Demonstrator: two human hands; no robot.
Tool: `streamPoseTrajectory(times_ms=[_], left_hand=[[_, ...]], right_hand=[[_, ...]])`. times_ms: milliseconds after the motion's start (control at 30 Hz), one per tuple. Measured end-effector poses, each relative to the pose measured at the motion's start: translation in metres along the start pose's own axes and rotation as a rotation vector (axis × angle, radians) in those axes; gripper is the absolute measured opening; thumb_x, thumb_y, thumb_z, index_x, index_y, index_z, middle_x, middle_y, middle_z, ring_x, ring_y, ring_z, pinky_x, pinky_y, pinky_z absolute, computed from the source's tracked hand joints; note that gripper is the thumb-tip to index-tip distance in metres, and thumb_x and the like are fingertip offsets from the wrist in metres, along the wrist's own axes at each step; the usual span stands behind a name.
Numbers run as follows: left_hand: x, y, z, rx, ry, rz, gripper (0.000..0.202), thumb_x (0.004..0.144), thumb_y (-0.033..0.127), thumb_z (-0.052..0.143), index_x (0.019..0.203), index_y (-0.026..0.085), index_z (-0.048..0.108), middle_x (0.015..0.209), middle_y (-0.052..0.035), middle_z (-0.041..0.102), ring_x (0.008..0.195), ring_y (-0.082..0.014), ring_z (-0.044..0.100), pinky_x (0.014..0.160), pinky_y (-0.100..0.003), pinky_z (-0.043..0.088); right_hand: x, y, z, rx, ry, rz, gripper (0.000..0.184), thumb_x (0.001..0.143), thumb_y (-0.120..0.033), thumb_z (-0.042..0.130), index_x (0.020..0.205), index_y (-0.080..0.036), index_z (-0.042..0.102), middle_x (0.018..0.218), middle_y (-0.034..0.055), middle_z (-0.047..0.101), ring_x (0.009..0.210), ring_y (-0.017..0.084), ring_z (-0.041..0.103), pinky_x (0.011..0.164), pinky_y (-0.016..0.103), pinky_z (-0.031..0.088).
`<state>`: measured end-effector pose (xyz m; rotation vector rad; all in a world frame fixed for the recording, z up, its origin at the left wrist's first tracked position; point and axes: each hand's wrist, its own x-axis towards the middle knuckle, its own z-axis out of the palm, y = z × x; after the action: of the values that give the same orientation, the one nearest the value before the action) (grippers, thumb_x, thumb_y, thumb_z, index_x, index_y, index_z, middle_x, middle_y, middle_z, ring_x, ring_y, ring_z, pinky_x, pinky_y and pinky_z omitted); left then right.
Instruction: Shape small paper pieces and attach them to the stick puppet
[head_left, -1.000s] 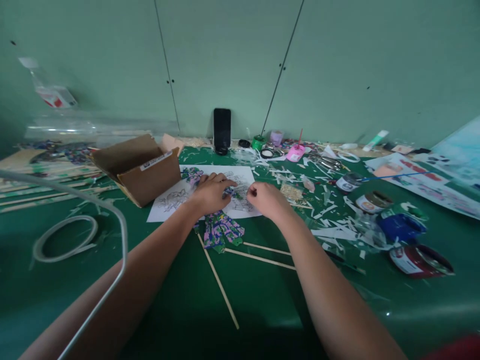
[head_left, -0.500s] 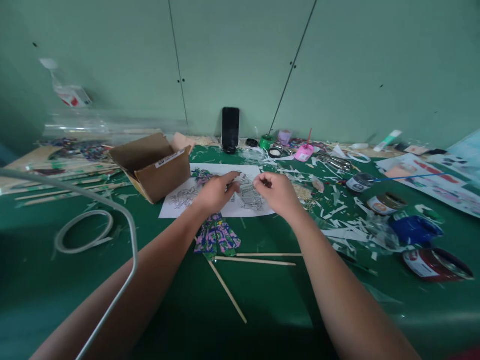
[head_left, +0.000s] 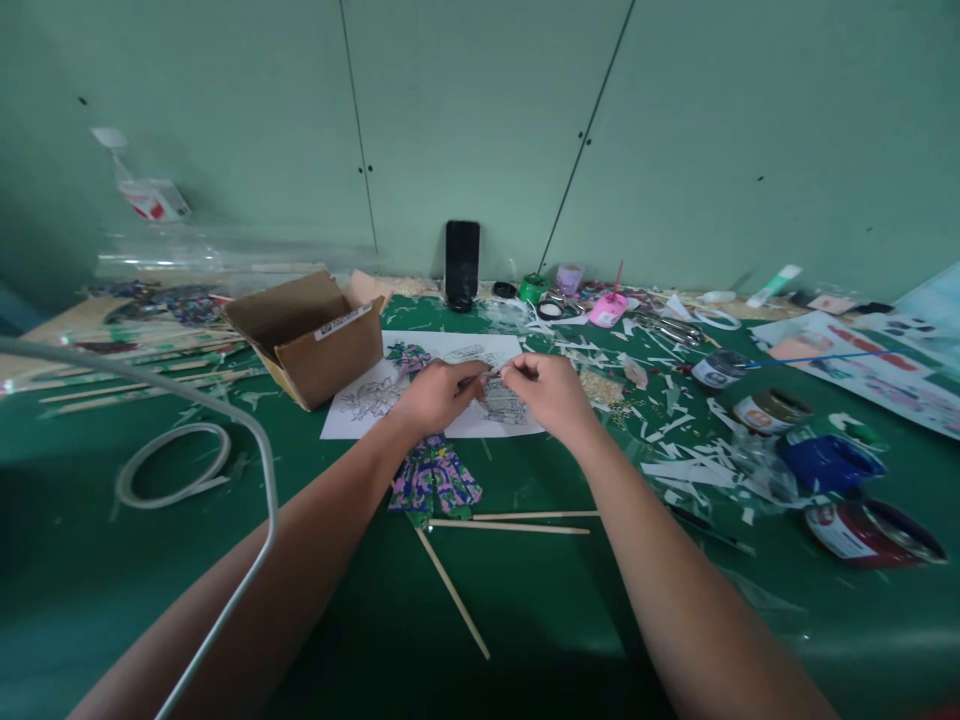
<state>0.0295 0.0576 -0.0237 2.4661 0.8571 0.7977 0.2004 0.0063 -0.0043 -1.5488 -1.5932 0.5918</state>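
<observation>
A thin, dark, pin-like piece (head_left: pixel 484 377) is being pinched between the two hands, the left hand (head_left: pixel 435 395) gripping one end and the right hand (head_left: pixel 547 390) the other; it is lying nearly level, and too small to make out further. It is hovering just above a white sheet (head_left: pixel 360 405) printed with line drawings, partly coloured at its far edge, which is lying flat on the green surface (head_left: pixel 525 600).

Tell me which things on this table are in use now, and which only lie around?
In use: left hand and right hand, pinching a thin dark piece above the drawing sheet; painted paper figure.

Lying around: cardboard box, phone, paint jars, wooden sticks, paper scraps.
</observation>
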Motion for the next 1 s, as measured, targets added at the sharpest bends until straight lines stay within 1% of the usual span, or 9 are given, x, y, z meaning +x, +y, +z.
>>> streamPoseTrajectory(times_ms=[100, 200, 300, 433, 533, 600, 700, 767, 1000], left_hand=[[0.0, -0.001, 0.0, 0.023, -0.021, 0.007, 0.027, 0.093, 0.023, 0.042, 0.101, 0.021, 0.068, 0.083, -0.0018, 0.074, 0.058, -0.0139, 0.061, 0.054, -0.023, 0.04], [0.001, -0.001, -0.001, 0.064, -0.037, 0.024, 0.029, 0.093, 0.023, 0.04, 0.102, 0.021, 0.068, 0.085, -0.0024, 0.074, 0.061, -0.0151, 0.062, 0.055, -0.024, 0.042], [0.001, 0.0, -0.001, 0.116, -0.034, 0.051, 0.03, 0.092, 0.019, 0.04, 0.102, 0.02, 0.068, 0.089, -0.0034, 0.074, 0.072, -0.0181, 0.066, 0.063, -0.026, 0.047], [0.001, 0.001, 0.002, 0.159, 0.039, 0.056, 0.034, 0.091, 0.014, 0.04, 0.114, 0.021, 0.064, 0.104, -0.0054, 0.072, 0.094, -0.0222, 0.067, 0.083, -0.035, 0.05], [0.0, -0.001, 0.004, 0.012, 0.149, 0.004, 0.034, 0.091, 0.021, 0.046, 0.124, 0.023, 0.057, 0.112, -0.0065, 0.07, 0.102, -0.0216, 0.065, 0.082, -0.032, 0.052], [0.0, -0.001, 0.005, -0.104, 0.227, -0.033, 0.031, 0.089, 0.027, 0.053, 0.12, 0.022, 0.057, 0.107, -0.0064, 0.071, 0.099, -0.0205, 0.066, 0.077, -0.029, 0.054], [0.002, 0.001, 0.006, -0.192, 0.284, -0.054, 0.02, 0.085, 0.03, 0.061, 0.102, 0.02, 0.064, 0.099, -0.0054, 0.072, 0.093, -0.0198, 0.067, 0.076, -0.029, 0.054], [0.003, 0.004, 0.007, -0.217, 0.305, -0.053, 0.015, 0.084, 0.029, 0.063, 0.095, 0.02, 0.065, 0.094, -0.0048, 0.072, 0.089, -0.0191, 0.068, 0.074, -0.028, 0.054], [0.002, 0.012, 0.008, -0.208, 0.402, -0.055, 0.006, 0.082, 0.024, 0.064, 0.084, 0.02, 0.068, 0.085, -0.0033, 0.073, 0.08, -0.0182, 0.067, 0.068, -0.027, 0.053]], right_hand=[[-0.001, 0.001, 0.0, -0.003, -0.003, -0.008, 0.024, 0.077, -0.036, 0.05, 0.061, -0.019, 0.054, 0.05, -0.0017, 0.047, 0.049, 0.013, 0.043, 0.05, 0.025, 0.03], [-0.002, 0.0, -0.001, -0.009, -0.004, 0.004, 0.024, 0.077, -0.035, 0.049, 0.059, -0.019, 0.052, 0.05, -0.0017, 0.046, 0.048, 0.013, 0.043, 0.049, 0.025, 0.03], [-0.001, 0.0, 0.0, -0.002, 0.009, 0.002, 0.023, 0.077, -0.036, 0.049, 0.061, -0.02, 0.053, 0.052, -0.0017, 0.048, 0.049, 0.013, 0.043, 0.05, 0.025, 0.031], [-0.001, -0.001, 0.003, 0.005, 0.075, -0.043, 0.018, 0.077, -0.033, 0.049, 0.067, -0.02, 0.055, 0.057, -0.0012, 0.051, 0.051, 0.013, 0.044, 0.053, 0.025, 0.031], [-0.001, -0.002, 0.005, 0.004, 0.103, -0.069, 0.016, 0.077, -0.032, 0.048, 0.07, -0.02, 0.054, 0.058, -0.0011, 0.052, 0.05, 0.012, 0.043, 0.052, 0.025, 0.031], [-0.002, -0.003, 0.005, 0.005, 0.104, -0.077, 0.016, 0.078, -0.032, 0.048, 0.07, -0.02, 0.054, 0.059, -0.0011, 0.052, 0.05, 0.012, 0.042, 0.051, 0.024, 0.03], [-0.003, -0.002, 0.006, 0.008, 0.114, -0.087, 0.016, 0.078, -0.033, 0.048, 0.071, -0.02, 0.054, 0.06, -0.0014, 0.052, 0.049, 0.011, 0.041, 0.051, 0.024, 0.029], [-0.003, -0.001, 0.007, 0.01, 0.124, -0.103, 0.016, 0.079, -0.033, 0.048, 0.071, -0.02, 0.053, 0.061, -0.0014, 0.052, 0.05, 0.011, 0.041, 0.051, 0.024, 0.03], [-0.003, 0.0, 0.01, 0.025, 0.135, -0.118, 0.018, 0.08, -0.035, 0.048, 0.071, -0.021, 0.054, 0.059, -0.0014, 0.05, 0.05, 0.012, 0.042, 0.05, 0.025, 0.029]])
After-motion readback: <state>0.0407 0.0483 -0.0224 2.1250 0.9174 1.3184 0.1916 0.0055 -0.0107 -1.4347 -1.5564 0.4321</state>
